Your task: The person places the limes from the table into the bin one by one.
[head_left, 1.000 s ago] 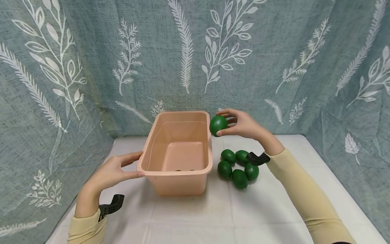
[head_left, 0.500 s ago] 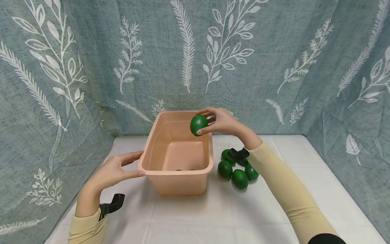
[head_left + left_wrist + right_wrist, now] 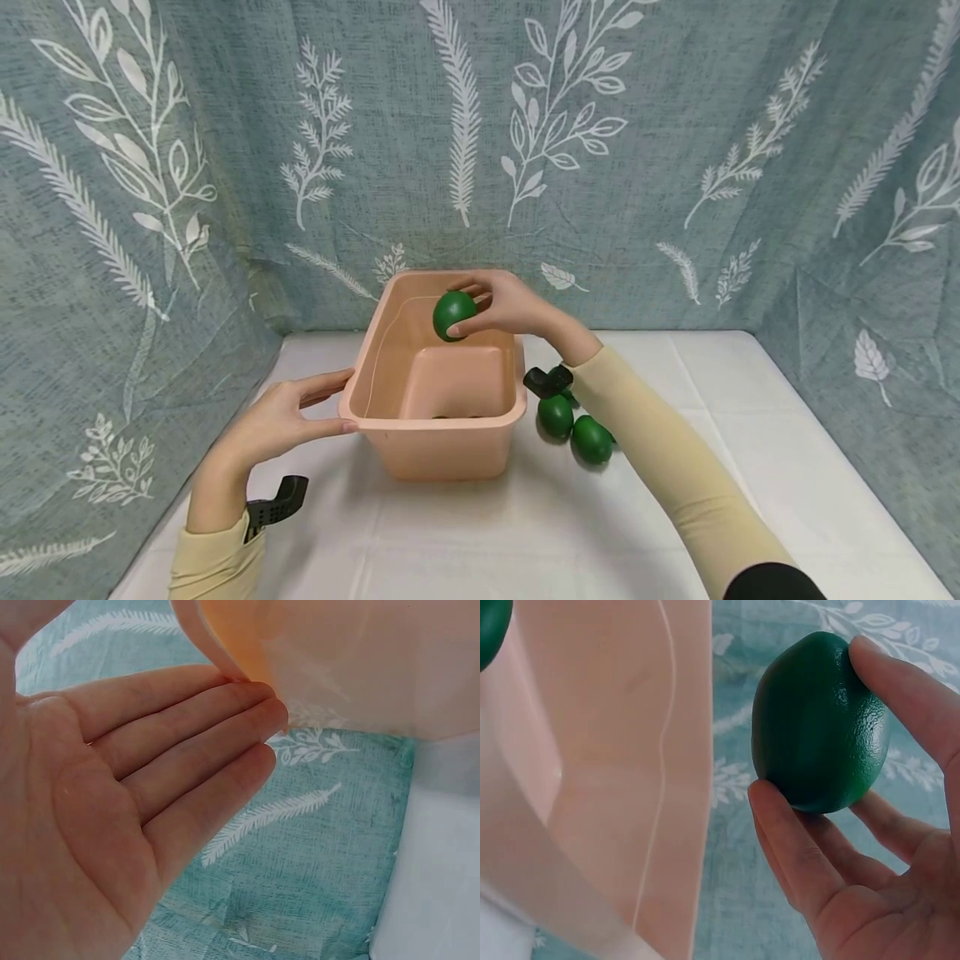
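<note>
Green fruit (image 3: 454, 316), smooth and oval with a shine on one side, is in the grip of the right hand (image 3: 510, 304), pinched between the thumb and the fingertips. It hangs over the opening of the peach bin (image 3: 450, 454), towards the far end and apart from the walls. In the right wrist view it appears clear of the rim, against the curtain (image 3: 735, 697).

The left hand (image 3: 281, 421) is at the bin's near left corner, its fingers extended and together, their tips touching the rim; the thumb, apart from them, touches the rim nearer the front. The left wrist view shows the palm and four straight fingers side by side.

Inside the bin, slim green edges (image 3: 440, 417) peek just above the near rim in the head view, and another green fruit (image 3: 490, 626) is partly visible at the upper left of the right wrist view. To the right of the bin, more green fruits (image 3: 555, 417) lie on the white table (image 3: 420, 542) in a close group, some hidden by the right forearm in its pale yellow sleeve (image 3: 667, 450).

Each wrist bears a black device (image 3: 279, 500). A dark rounded shape (image 3: 772, 583) cuts into the lower right. Teal cloth with white leaf and fern prints surrounds the table at the back and both sides.
</note>
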`<act>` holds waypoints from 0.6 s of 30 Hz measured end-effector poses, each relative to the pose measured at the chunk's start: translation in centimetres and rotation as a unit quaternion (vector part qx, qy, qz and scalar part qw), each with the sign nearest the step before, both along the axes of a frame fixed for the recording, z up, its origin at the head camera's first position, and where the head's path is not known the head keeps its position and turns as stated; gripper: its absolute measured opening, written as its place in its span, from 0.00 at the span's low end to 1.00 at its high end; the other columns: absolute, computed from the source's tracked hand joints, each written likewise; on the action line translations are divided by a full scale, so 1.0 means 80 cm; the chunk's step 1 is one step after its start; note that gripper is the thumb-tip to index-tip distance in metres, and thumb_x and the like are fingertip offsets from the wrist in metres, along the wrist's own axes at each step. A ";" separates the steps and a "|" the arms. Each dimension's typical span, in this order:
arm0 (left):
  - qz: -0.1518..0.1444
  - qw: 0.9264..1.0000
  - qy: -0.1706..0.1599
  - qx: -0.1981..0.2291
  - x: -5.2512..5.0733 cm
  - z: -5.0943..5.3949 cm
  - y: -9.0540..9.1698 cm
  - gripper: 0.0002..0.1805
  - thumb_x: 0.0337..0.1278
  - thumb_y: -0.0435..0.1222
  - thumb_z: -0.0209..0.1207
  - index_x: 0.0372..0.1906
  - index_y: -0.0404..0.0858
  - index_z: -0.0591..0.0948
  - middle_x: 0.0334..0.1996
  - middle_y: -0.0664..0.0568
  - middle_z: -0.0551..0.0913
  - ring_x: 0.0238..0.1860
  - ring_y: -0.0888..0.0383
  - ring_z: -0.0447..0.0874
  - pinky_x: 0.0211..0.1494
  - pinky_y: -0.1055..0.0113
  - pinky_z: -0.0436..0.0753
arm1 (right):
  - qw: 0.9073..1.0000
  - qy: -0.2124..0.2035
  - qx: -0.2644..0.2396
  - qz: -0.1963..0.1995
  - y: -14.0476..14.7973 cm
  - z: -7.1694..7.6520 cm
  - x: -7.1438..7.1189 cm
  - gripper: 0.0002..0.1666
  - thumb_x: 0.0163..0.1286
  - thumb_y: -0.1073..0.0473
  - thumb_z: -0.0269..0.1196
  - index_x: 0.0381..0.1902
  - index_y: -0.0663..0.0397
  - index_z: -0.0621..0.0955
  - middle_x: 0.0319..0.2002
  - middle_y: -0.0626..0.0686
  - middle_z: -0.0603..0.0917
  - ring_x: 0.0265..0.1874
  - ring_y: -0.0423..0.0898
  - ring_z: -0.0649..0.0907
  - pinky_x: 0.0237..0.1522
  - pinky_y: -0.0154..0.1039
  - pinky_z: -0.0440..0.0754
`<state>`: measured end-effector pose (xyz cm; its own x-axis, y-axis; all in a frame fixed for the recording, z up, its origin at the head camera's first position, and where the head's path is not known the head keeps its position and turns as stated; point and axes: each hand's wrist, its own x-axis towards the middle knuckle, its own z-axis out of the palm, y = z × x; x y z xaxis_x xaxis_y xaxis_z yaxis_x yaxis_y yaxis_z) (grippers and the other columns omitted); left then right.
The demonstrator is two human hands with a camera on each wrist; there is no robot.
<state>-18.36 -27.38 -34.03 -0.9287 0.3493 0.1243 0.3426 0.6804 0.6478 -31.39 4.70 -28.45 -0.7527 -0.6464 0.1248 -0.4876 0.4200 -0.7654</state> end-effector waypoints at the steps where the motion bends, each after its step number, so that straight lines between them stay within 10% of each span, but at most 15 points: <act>1: 0.000 1.000 0.000 0.001 0.000 0.000 0.000 0.38 0.51 0.51 0.66 0.67 0.43 0.70 0.64 0.47 0.73 0.64 0.41 0.71 0.62 0.44 0.73 | 1.000 0.000 -0.006 0.008 -0.002 -0.001 0.000 0.39 0.54 0.51 0.73 0.64 0.47 0.72 0.62 0.54 0.74 0.55 0.50 0.80 0.51 0.37 0.82; 18: 0.004 1.000 -0.006 0.001 -0.001 0.000 0.001 0.39 0.50 0.52 0.66 0.67 0.43 0.70 0.64 0.48 0.72 0.64 0.41 0.70 0.62 0.44 0.73 | 1.000 0.011 0.006 -0.028 0.049 -0.002 0.014 0.34 0.59 0.49 0.69 0.63 0.46 0.73 0.60 0.51 0.77 0.54 0.49 0.81 0.54 0.39 0.81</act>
<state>-18.42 -27.33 -34.06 -0.9327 0.3422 0.1137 0.3298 0.6817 0.6531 -30.25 8.62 -28.64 -0.7846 -0.6053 0.1343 -0.4802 0.4562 -0.7492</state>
